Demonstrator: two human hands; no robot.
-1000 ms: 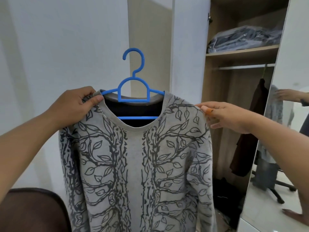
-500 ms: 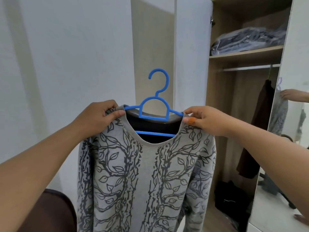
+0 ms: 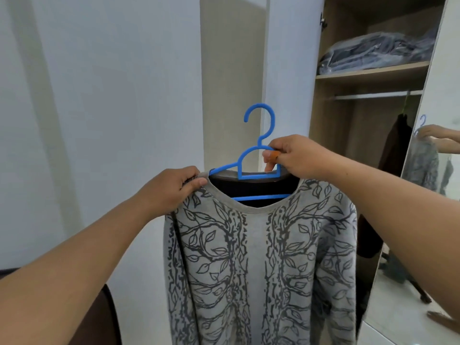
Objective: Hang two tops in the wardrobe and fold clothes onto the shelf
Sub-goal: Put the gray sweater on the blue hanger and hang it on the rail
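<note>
While held: two hands (image 3: 171, 188), one top (image 3: 258, 257).

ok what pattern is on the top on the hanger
Light grey top with dark grey branching vines and leaves, clearest in the head view.

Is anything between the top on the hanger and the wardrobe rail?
Nothing visible blocks it. The top on the blue hanger is held left of the open wardrobe; the rail looks bare except for a dark garment hanging at its right end.
</note>
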